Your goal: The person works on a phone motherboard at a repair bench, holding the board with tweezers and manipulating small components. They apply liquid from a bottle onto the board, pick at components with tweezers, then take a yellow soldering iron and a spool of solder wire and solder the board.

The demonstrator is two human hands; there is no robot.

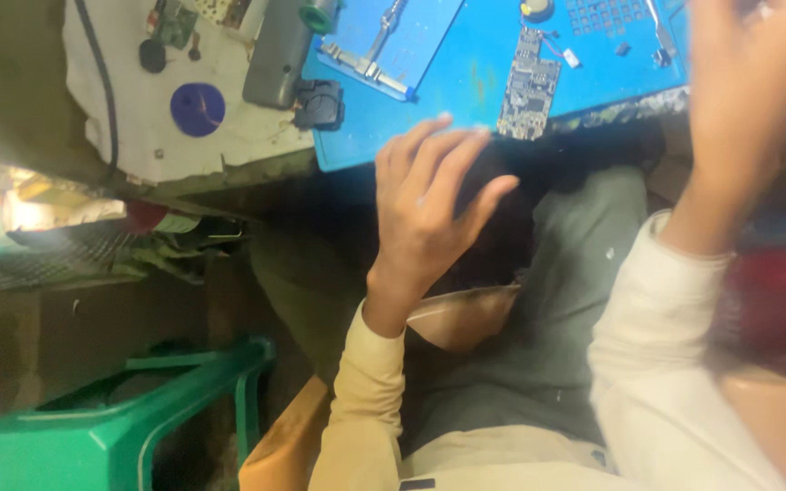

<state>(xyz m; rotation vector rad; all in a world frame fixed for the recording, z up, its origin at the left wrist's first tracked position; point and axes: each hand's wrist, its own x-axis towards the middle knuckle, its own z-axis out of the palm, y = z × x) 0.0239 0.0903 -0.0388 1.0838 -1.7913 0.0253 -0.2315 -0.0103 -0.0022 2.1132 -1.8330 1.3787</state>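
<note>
Fingers (438, 159) on my left hand (425, 214) are spread loose and hold nothing, tips just short of the blue mat's (466, 77) near edge. Right hand (743, 100) is up by the mat's right side, blurred, so can't tell what its fingers are doing or if they've got anything. Circuit board (529, 86) lies flat on the mat, close beyond my left fingertips, w/ tweezers (384, 36) farther back to the left. Looks like I'm between grips, board untouched. Next move prob needs a steady pinch on the board's edges, not on the components.
</note>
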